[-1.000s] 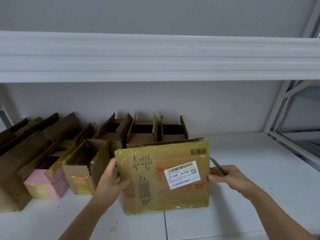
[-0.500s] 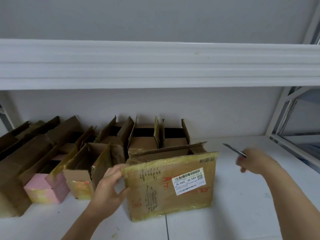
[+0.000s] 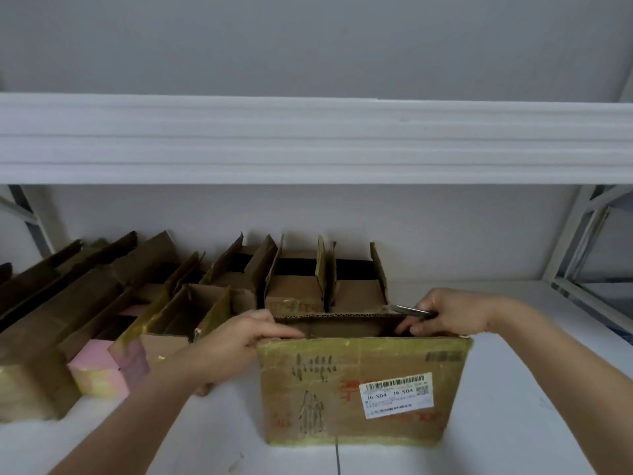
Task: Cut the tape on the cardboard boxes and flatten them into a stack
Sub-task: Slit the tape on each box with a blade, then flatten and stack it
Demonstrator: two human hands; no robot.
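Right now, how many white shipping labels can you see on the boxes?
1. The white label is on the near face of the front box, toward its lower right. The other boxes show only some faces, so more labels may be hidden.

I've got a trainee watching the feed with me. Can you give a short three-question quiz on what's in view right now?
1. True or false: the labelled cardboard box lies flattened.
2. Which hand holds the metal cutter? A left, B right.
3. Fill in: the white shipping label sits on the box's ___ face.

Key
1. False: it stands open-topped on the white shelf.
2. B: the right hand grips it; the left hand is at the box's left top edge.
3. Front.
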